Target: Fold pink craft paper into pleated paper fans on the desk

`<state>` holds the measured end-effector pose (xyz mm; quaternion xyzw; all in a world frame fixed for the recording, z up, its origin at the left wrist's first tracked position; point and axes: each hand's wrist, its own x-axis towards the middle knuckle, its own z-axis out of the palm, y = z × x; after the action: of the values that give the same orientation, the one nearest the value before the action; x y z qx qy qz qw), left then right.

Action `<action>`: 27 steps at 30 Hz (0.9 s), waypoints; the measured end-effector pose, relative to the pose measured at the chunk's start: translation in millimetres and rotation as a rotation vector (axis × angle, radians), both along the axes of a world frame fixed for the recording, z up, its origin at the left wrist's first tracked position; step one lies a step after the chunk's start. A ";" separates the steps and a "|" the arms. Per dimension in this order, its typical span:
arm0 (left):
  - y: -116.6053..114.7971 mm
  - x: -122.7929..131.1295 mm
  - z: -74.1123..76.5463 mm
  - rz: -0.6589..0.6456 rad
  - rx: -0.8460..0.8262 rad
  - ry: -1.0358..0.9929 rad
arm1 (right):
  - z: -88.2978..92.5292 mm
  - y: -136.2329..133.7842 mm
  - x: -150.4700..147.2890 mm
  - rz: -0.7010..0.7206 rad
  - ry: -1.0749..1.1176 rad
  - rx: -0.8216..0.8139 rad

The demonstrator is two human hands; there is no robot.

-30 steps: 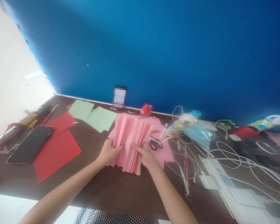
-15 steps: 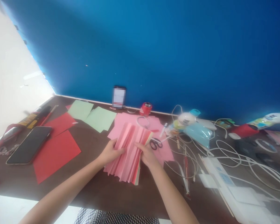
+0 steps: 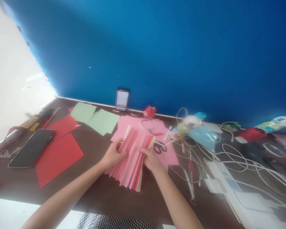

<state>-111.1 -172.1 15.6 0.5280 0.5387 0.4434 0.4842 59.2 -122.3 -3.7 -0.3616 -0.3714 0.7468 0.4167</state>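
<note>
Between my two hands is a pleated pink paper (image 3: 131, 159), folded accordion-style, with cream and red layers at its right edge. My left hand (image 3: 114, 155) grips its left side, the thumb lying over the pleats. On the right side, my right hand (image 3: 152, 160) pinches it with the thumb on top and the fingers hidden behind. Pink sheets (image 3: 166, 156) lie on the table beyond the folded paper. Scissors with dark handles (image 3: 160, 147) rest on these sheets, close to my right hand. A roll of clear tape (image 3: 146, 124) lies behind the pleats.
Red sheets (image 3: 59, 159) and green sheets (image 3: 103, 121) lie to the left, beside a black phone (image 3: 32, 148). Another phone (image 3: 122, 99) leans on the blue wall. At the right are glue bottles (image 3: 190, 124), tangled white cables (image 3: 248, 159) and a white power strip (image 3: 225, 178).
The pleated paper has spread and tilted slightly, its top left corner now showing a cream edge. Both hands keep their hold. The view has shifted a little.
</note>
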 end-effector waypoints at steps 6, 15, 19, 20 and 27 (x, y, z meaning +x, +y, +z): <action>-2.3 0.5 3.2 -0.051 -0.022 -0.072 | 8.3 -1.4 -5.2 -0.035 -0.015 0.071; -1.6 3.6 2.0 -0.039 -0.110 -0.207 | 17.0 -4.9 -9.3 -0.008 -0.041 0.065; -2.3 4.4 2.9 -0.031 -0.134 -0.235 | 19.4 -6.3 -8.9 0.015 -0.061 0.067; -2.4 4.0 3.7 -0.038 -0.141 -0.245 | 18.8 -6.0 -8.3 0.020 -0.056 0.072; -0.5 1.7 4.9 -0.060 -0.104 -0.320 | 13.9 -0.5 -2.0 0.088 -0.022 -0.002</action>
<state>-109.4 -172.6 20.5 0.4405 0.4612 0.4787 0.6034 57.2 -122.7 10.1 -0.3533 -0.3908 0.7608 0.3790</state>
